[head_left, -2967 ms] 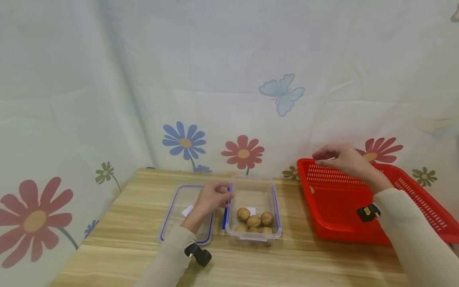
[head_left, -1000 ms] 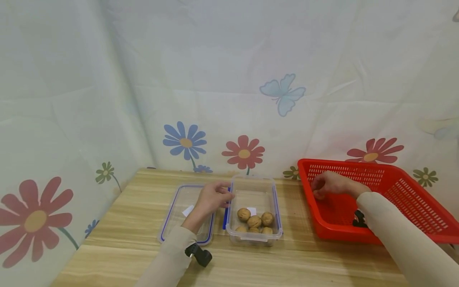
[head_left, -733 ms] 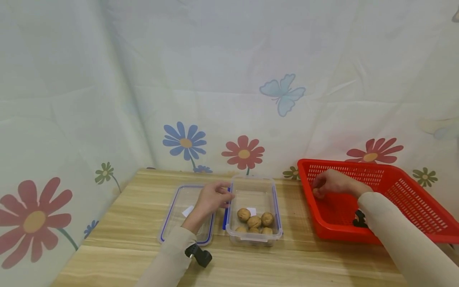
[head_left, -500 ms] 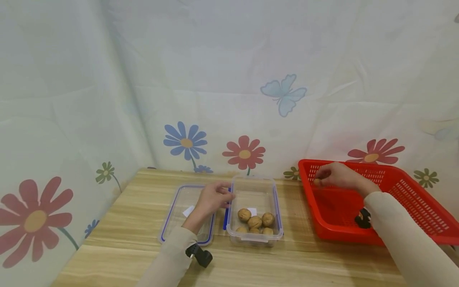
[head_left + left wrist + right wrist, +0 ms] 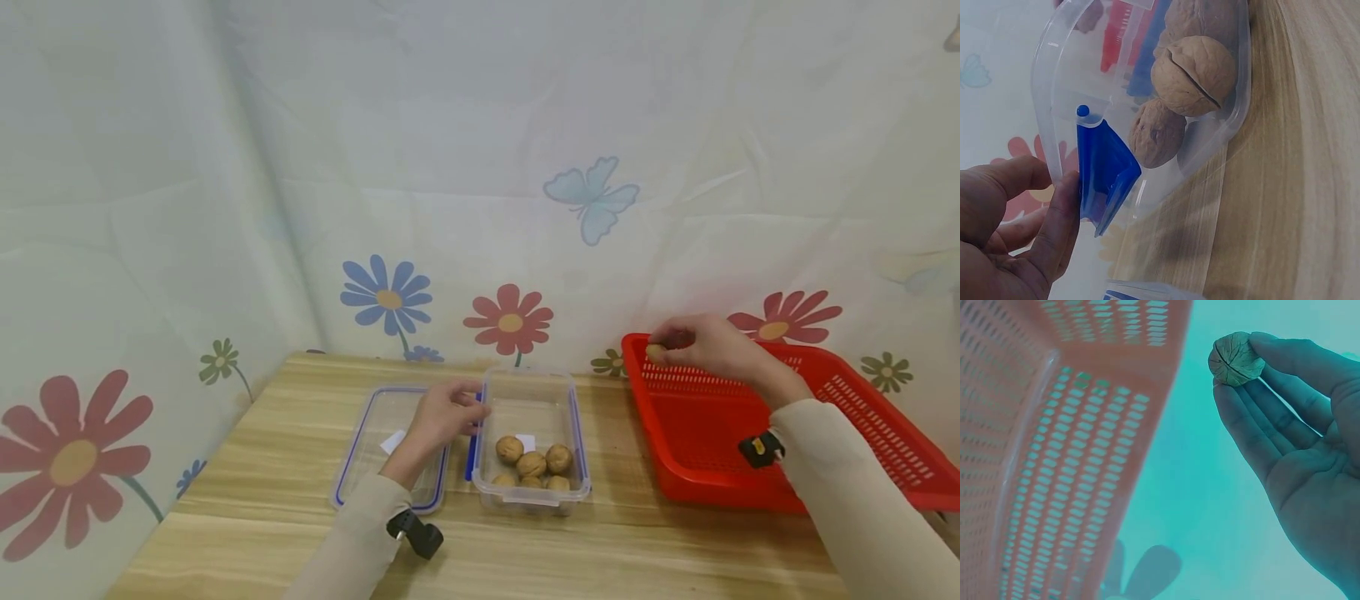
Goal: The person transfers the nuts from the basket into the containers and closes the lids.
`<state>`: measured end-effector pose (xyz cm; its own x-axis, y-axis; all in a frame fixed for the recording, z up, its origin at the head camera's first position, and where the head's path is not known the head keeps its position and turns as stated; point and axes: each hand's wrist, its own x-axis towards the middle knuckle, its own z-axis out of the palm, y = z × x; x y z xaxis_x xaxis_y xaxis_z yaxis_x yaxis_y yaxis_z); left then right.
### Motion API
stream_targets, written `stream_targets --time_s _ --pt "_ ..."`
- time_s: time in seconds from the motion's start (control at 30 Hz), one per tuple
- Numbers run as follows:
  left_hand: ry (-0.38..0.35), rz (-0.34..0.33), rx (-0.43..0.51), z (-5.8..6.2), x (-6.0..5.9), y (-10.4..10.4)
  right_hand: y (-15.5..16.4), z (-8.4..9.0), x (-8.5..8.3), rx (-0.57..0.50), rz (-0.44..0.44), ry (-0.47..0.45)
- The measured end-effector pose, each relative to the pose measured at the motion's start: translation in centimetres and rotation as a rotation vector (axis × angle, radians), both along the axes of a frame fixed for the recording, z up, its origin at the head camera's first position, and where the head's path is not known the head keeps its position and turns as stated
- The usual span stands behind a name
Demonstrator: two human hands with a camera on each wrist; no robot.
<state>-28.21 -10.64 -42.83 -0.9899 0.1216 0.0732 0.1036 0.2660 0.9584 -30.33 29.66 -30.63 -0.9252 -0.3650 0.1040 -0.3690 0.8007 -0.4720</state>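
Between the thumb and fingertips of my right hand (image 5: 708, 343) is a walnut (image 5: 1235, 359), held above the left end of the red plastic basket (image 5: 735, 478). The right wrist view shows the basket's slotted wall apart from the hand. My left hand (image 5: 446, 410) pinches the left rim of a clear food container (image 5: 528, 407), beside its blue latch (image 5: 1104, 169). Several walnuts (image 5: 532, 464) lie in the container's near end, with a small white paper behind them. One walnut (image 5: 1194, 76) there has a visible crack line in the left wrist view.
A clear lid (image 5: 358, 460) with a blue seal lies flat left of the container, partly under the left forearm. Wood-grain table (image 5: 615, 542) runs between container and basket. A flower-printed curtain (image 5: 450, 208) hangs behind the table's far edge.
My right hand went down into the basket's left end, took hold of a walnut and rose with it to above the rim. The left hand and the container have stayed still.
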Motion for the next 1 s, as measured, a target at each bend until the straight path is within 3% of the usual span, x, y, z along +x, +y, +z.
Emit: stream_targets --time_s 0.2,0.43,0.73,1.0 --pt "-0.005 0.014 -0.013 0.1 0.1 0.0 -1.6 0.9 1.8 -0.046 -0.01 0.06" --pt "-0.003 0.01 -0.019 0.0 0.0 0.0 -3.7 1.4 3.8 -0.132 0.056 0.135" --pt "-0.013 0.016 -0.027 0.1 0.0 -0.2 -7.1 -0.2 5.1 -0.258 0.155 0.164" --pt "-0.013 0.012 -0.012 0.0 0.0 -0.1 -9.8 -1.8 6.1 -0.34 0.217 0.094"
